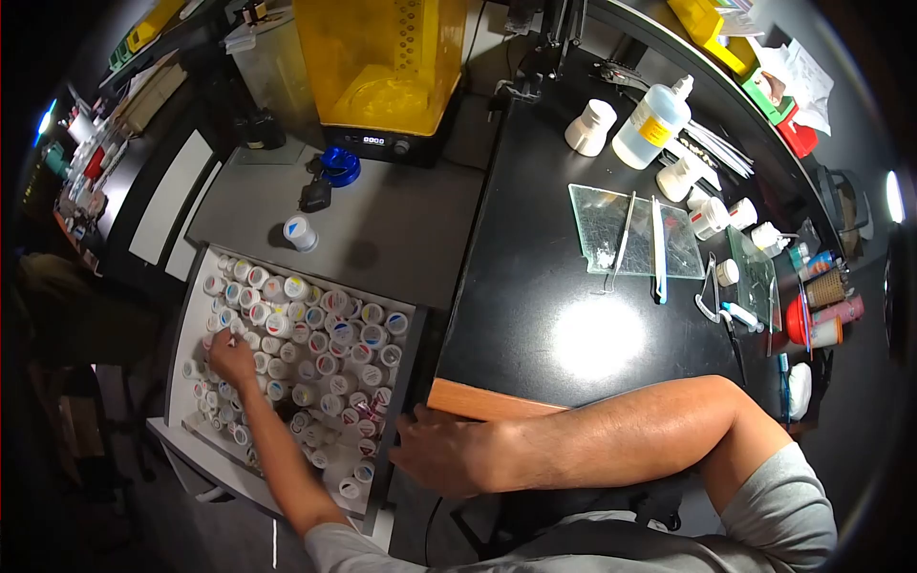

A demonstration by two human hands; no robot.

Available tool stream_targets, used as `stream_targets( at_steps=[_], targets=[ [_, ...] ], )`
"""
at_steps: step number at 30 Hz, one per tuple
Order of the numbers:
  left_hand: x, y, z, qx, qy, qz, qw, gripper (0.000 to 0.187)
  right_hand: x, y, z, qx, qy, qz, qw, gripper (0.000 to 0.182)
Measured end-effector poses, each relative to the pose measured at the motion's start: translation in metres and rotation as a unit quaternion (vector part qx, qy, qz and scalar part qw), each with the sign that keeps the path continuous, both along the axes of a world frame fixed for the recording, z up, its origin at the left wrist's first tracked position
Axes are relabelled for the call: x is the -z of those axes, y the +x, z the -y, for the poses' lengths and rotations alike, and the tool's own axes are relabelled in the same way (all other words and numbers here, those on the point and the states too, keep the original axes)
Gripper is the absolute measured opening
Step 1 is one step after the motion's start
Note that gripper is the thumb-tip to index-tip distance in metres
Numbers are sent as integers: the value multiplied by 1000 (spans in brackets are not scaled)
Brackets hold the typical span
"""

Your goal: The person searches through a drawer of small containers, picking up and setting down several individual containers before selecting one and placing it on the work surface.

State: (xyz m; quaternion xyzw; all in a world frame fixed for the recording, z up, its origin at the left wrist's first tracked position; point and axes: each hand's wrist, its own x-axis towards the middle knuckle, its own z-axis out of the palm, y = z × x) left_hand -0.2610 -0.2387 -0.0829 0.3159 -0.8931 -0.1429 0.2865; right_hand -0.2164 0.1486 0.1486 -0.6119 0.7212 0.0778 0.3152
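Observation:
My left hand (232, 359) reaches down into a pulled-out white drawer (174, 387), at its left side. Its fingers are drawn together among the small white lidded jars (277, 325); whatever they pinch is mostly hidden. Many lids carry coloured marks, such as blue, red and yellow. At the drawer's right edge, beside the wooden front strip (497, 403) of the black desk, is my right hand (444, 456). Its fingers point left, slightly bent and apart, and nothing shows in them.
One white jar with a blue mark (300, 233) stands on the grey surface behind the drawer, near a blue ring-shaped part (340, 167). An orange-covered machine (382, 67) stands behind. The black desk holds a glass plate (592, 215) with tools and a clear bottle (651, 126).

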Motion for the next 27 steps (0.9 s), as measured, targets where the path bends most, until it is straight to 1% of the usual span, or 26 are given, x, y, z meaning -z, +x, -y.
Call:
stream_targets(
  at_steps=[1,3,5,6,7,9,10,12,13,16,18,19,21,22,25,26,27],
  targets=[
    [19,-6,29,-42,29,27,998,27,-1,1,0,-10,4,-4,1000,30],
    [55,-16,77,-47,16,37,998,28,-5,-2,1,-29,13,-18,999,29],
    [61,-23,90,-36,3,68,997,32,3,8,-7,33,-58,-55,996,28],
    [60,-29,93,-31,-2,83,996,34,7,13,-11,62,-92,-74,991,27],
    [49,-37,87,-41,11,135,990,35,9,16,-14,74,-106,-83,988,27],
    [10,-49,59,-67,37,238,968,37,11,18,-15,92,-134,-101,982,25],
    [10,-55,55,-108,54,230,966,40,11,15,-14,70,-125,-98,985,25],
    [-22,-59,22,-192,86,193,959,42,6,12,-16,25,-112,-94,989,24],
    [-30,-61,13,-232,102,172,952,42,6,12,-16,35,-119,-88,988,23],
    [-16,-65,27,-227,99,198,948,44,7,13,-17,59,-126,-58,989,22],
    [-5,-62,37,-204,118,188,953,48,5,9,-17,67,-122,-22,990,22],
    [1,-61,43,-192,127,182,956,50,4,9,-16,70,-112,-21,991,22],
    [18,-53,57,-172,71,157,970,55,1,9,-13,77,-91,-18,993,22],
    [23,-51,65,-162,43,144,975,58,0,8,-12,62,-78,-22,995,22],
    [30,-48,91,-176,23,113,978,66,-5,6,-11,37,-46,-36,998,25],
    [28,-48,102,-177,90,120,973,70,-7,6,-11,36,-43,-50,997,26],
    [26,-45,113,-163,118,112,973,70,-8,7,-11,35,-42,-65,996,27]
  ],
)
